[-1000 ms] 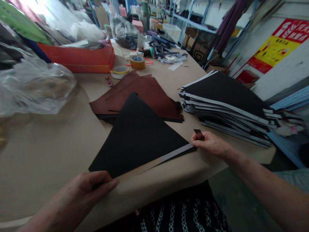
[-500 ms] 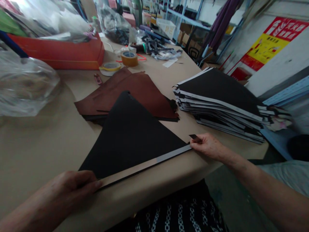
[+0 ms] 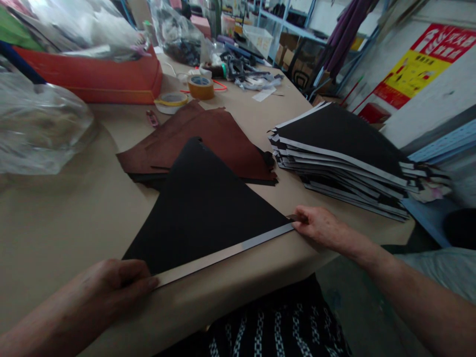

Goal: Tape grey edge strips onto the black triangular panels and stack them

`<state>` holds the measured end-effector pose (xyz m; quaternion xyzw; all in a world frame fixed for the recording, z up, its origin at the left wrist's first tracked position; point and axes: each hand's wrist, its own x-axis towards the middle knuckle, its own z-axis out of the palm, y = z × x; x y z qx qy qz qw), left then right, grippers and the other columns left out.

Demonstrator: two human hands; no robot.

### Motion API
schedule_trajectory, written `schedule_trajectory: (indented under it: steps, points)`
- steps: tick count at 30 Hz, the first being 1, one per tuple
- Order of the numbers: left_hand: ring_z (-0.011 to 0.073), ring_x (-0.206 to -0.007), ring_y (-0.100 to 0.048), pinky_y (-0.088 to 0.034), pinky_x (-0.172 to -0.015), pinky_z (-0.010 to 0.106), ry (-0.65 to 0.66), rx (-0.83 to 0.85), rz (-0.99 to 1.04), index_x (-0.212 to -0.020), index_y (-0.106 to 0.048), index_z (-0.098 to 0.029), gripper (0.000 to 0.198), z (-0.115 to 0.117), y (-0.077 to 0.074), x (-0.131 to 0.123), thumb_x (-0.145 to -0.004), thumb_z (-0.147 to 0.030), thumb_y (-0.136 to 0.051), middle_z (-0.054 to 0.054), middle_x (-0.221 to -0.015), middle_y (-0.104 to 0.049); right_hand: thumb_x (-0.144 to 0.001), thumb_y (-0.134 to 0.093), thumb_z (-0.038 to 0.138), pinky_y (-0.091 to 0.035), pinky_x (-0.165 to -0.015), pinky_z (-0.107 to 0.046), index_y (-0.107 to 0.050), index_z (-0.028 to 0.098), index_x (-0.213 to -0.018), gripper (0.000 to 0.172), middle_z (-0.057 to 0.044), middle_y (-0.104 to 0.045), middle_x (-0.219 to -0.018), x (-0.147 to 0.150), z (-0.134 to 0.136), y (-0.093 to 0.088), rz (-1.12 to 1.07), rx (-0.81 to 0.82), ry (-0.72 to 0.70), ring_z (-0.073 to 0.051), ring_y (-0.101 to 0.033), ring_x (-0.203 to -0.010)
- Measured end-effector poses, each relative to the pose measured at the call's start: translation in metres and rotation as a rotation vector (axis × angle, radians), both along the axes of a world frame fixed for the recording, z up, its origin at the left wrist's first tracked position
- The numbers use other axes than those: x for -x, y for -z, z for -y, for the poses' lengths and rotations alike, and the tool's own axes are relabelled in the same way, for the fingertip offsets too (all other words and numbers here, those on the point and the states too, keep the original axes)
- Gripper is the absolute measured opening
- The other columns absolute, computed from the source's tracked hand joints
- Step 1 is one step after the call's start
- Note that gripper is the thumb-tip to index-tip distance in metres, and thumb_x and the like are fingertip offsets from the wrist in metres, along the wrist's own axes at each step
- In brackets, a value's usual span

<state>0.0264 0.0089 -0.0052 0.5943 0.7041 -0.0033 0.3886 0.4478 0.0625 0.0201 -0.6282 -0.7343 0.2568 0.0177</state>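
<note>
One narrow, pale, tape-like strip (image 3: 223, 254), which I judge light, flexible and best held by its ends, lies along the near edge of a black triangular leather-like sheet (image 3: 208, 208) on the tan table (image 3: 74, 223), left hand (image 3: 124, 281) and right hand (image 3: 316, 227) each pinching one end.

A black, roughly triangular panel (image 3: 208, 208) lies smooth. A narrow strip (image 3: 223, 254), part beige, part grey, stretches straight along the panel's near edge.
</note>
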Motion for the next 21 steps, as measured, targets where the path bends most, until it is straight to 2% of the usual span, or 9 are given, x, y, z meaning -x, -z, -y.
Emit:
schedule_trajectory:
  steps: [2, 4, 8, 10, 13, 15, 17, 21]
  points:
    - [0.0132, -0.049, -0.047, -0.029, -0.048, 0.023, 0.095, 0.116, -0.050, -0.052, -0.062, -0.021, 0.038, -0.003, -0.005, -0.003, -0.067, -0.054, -0.049, -0.002, -0.050, -0.054, -0.075, -0.058, 0.026, -0.031, -0.055, -0.025, -0.054, 0.019, -0.074, 0.008, 0.002, -0.053, -0.062, 0.001, -0.002, -0.009, 0.095, -0.035, 0.025, -0.012, -0.045, -0.057]
    - [0.0133, -0.050, -0.046, -0.028, -0.049, 0.023, 0.110, 0.132, -0.065, -0.054, -0.062, -0.020, 0.038, -0.005, -0.014, -0.009, -0.067, -0.053, -0.047, -0.002, -0.050, -0.052, -0.076, -0.057, 0.027, -0.031, -0.056, -0.025, -0.055, 0.019, -0.075, 0.008, 0.001, -0.053, -0.063, 0.006, -0.003, -0.020, 0.054, -0.031, 0.014, -0.012, -0.045, -0.058]
    - [0.0137, -0.051, -0.045, -0.028, -0.049, 0.024, 0.112, 0.145, -0.071, -0.057, -0.062, -0.020, 0.038, -0.005, -0.033, -0.022, -0.067, -0.052, -0.044, -0.001, -0.052, -0.051, -0.081, -0.050, 0.029, -0.036, -0.060, -0.024, -0.056, 0.018, -0.081, 0.013, 0.001, -0.051, -0.072, 0.026, -0.005, -0.035, -0.446, 0.137, -0.063, -0.011, -0.045, -0.064]
    - [0.0137, -0.051, -0.044, -0.028, -0.049, 0.024, 0.114, 0.127, -0.083, -0.056, -0.061, -0.020, 0.038, -0.004, -0.037, -0.026, -0.068, -0.051, -0.044, -0.001, -0.052, -0.049, -0.079, -0.051, 0.030, -0.035, -0.056, -0.022, -0.055, 0.018, -0.087, 0.015, 0.003, -0.046, -0.068, 0.037, -0.006, -0.029, -0.636, 0.280, -0.023, -0.009, -0.041, -0.059]
    - [0.0125, -0.050, -0.039, -0.025, -0.047, 0.023, 0.106, 0.083, -0.060, -0.054, -0.058, -0.019, 0.036, -0.002, -0.037, -0.028, -0.070, -0.049, -0.047, -0.002, -0.051, -0.044, -0.079, -0.053, 0.033, -0.024, -0.045, -0.021, -0.051, 0.018, -0.089, 0.018, 0.007, -0.034, -0.059, 0.048, -0.007, -0.007, -0.762, 0.407, 0.088, -0.007, -0.028, -0.047]
    - [0.0117, -0.050, -0.036, -0.024, -0.046, 0.023, 0.110, 0.056, -0.029, -0.054, -0.057, -0.019, 0.036, 0.000, -0.037, -0.026, -0.072, -0.048, -0.048, -0.003, -0.051, -0.042, -0.080, -0.054, 0.035, -0.021, -0.043, -0.021, -0.050, 0.018, -0.087, 0.018, 0.008, -0.034, -0.058, 0.049, -0.007, 0.008, -0.788, 0.391, 0.123, -0.006, -0.025, -0.044]
    - [0.0116, -0.050, -0.036, -0.025, -0.047, 0.024, 0.122, 0.062, -0.012, -0.057, -0.058, -0.018, 0.036, 0.001, -0.040, -0.023, -0.073, -0.049, -0.049, -0.003, -0.053, -0.042, -0.080, -0.057, 0.036, -0.024, -0.045, -0.021, -0.052, 0.018, -0.085, 0.019, 0.006, -0.040, -0.060, 0.047, -0.006, 0.018, -0.782, 0.329, 0.115, -0.006, -0.030, -0.047]
    - [0.0118, -0.053, -0.040, -0.028, -0.050, 0.024, 0.102, 0.136, -0.043, -0.064, -0.064, -0.016, 0.034, 0.007, -0.050, -0.003, -0.074, -0.046, -0.051, -0.002, -0.055, -0.047, -0.077, -0.062, 0.040, -0.026, -0.047, -0.021, -0.056, 0.018, -0.086, 0.025, 0.004, -0.047, -0.064, 0.041, -0.004, 0.020, -0.754, 0.299, 0.133, -0.007, -0.035, -0.050]
